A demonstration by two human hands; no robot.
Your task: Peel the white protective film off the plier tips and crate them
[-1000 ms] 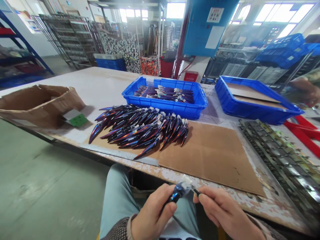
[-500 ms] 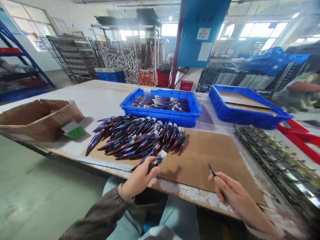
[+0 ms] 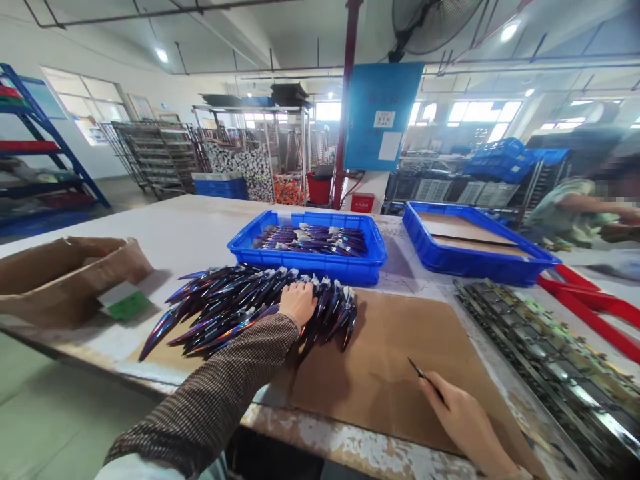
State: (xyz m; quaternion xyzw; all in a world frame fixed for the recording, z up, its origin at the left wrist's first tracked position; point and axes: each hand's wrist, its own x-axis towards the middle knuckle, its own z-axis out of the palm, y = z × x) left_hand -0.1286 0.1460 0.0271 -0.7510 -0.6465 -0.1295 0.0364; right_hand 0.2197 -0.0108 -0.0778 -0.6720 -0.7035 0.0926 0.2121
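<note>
Your left hand (image 3: 299, 303) reaches out over the pile of dark shiny pieces (image 3: 235, 303), resting at its right part with the fingers bent downward. The fingertips are hidden, so I cannot tell whether they pinch a piece or only lie on top. Your right hand (image 3: 460, 410) is closed around a thin dark tool (image 3: 420, 373), pinching it near the front, its pointed tip aimed away from you and to the left. That hand is over the right side of the cardboard sheet (image 3: 390, 333), well apart from the pile; I cannot tell if it touches the sheet.

The pile lies in front of you and to the left, partly on cardboard, with tapered ends mostly toward you and whitish ends mostly away. Just behind it stands a blue tray (image 3: 305, 263) with more such pieces inside. To its right, a second blue tray (image 3: 480, 270) holds flat boards. On your left is an open cardboard box (image 3: 65, 287) with a green and white card (image 3: 130, 305) against it. On your right lie rows of metal parts (image 3: 545, 360), and beyond them a co-worker (image 3: 567, 207) leans forward
</note>
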